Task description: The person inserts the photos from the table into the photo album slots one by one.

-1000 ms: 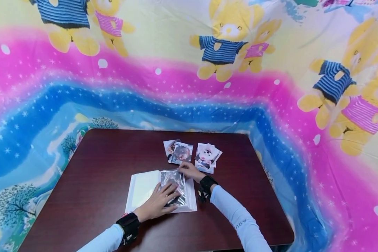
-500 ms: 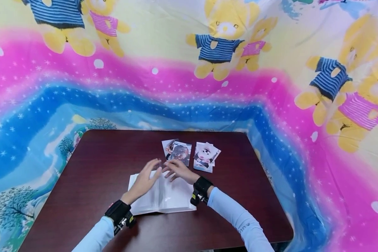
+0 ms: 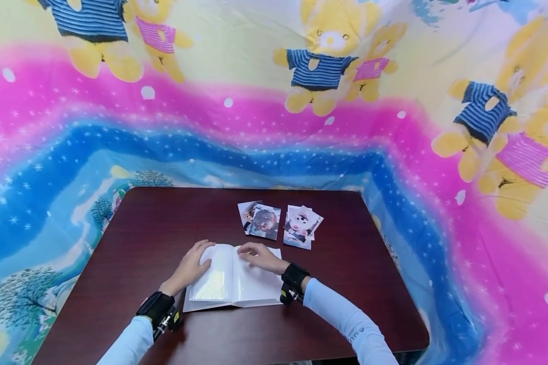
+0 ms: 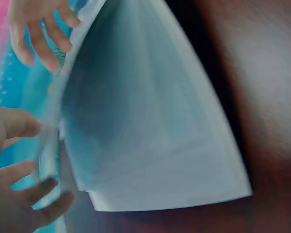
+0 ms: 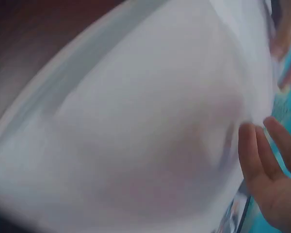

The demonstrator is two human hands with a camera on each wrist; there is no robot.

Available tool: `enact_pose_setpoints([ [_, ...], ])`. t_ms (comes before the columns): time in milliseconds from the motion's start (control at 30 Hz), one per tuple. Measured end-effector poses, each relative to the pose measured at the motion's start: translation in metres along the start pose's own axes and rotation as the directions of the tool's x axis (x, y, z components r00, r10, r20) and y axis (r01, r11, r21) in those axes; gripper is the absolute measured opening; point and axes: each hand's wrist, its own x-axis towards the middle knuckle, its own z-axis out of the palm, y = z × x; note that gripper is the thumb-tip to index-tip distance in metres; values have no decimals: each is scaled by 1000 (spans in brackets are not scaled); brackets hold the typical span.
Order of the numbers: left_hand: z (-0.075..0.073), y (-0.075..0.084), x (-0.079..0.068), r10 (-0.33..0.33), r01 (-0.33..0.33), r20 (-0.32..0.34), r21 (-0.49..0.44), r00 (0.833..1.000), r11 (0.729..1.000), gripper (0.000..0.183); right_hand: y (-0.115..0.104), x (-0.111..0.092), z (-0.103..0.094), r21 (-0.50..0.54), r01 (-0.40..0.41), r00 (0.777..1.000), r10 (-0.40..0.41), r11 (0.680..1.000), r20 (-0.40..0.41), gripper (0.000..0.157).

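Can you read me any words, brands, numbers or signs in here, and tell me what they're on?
"AQU": small, blurred lettering on the right sleeve; my best reading, and any further letters can't be made out.
Open album: no readable text.
Photos: no readable text; too small to rule out tiny print.

Pale pages point(image 4: 150, 131) (curved) flank the left hand point(image 4: 9, 200)

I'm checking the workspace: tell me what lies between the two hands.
The head view shows the open album between left hand and right hand: part of its left page and the fold.
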Motion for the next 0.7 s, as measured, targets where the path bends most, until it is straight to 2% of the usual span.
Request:
enact_pose_setpoints([
  [67, 5, -3, -4, 10, -11, 23, 58, 1000, 998, 39, 5, -9, -11, -82, 21, 997, -27, 996, -68, 28],
  [167, 13, -3, -6, 109, -107, -3, 135, 994, 985, 32, 14, -21, -26, -163, 14, 988, -39, 987, -147, 25],
  [233, 19, 0, -5, 223, -215, -35, 159, 974, 964, 32, 20, -27, -33, -181, -5, 986, -25, 983, -164, 24],
  [300, 25, 5, -5, 339, -327, -53, 156, 939, 932, 36, 23, -32, -38, -184, -34, 988, 5, 982, -157, 25],
  [367, 33, 11, -6, 427, -416, -50, 149, 903, 897, 36, 27, -34, -41, -189, -64, 990, 38, 980, -139, 25],
  [433, 40, 20, -8, 465, -458, -27, 134, 885, 879, 34, 30, -34, -43, -182, -84, 989, 59, 980, -136, 24],
  [500, 47, 28, -9, 471, -466, -9, 136, 882, 874, 29, 34, -32, -44, -161, -105, 980, 74, 981, -182, 24],
  [567, 53, 35, -11, 463, -458, -2, 146, 886, 877, 25, 36, -28, -45, -125, -156, 952, 116, 980, -282, 23],
  [600, 56, 38, -11, 457, -452, -1, 154, 889, 879, 24, 38, -25, -45, -88, -195, 926, 154, 977, -344, 23],
  [667, 61, 41, -12, 454, -448, -2, 160, 891, 880, 23, 39, -20, -47, -2, -274, 854, 242, 962, -461, 23],
  [700, 63, 42, -12, 456, -450, -2, 160, 890, 878, 22, 39, -18, -48, 52, -323, 809, 304, 945, -504, 22],
])
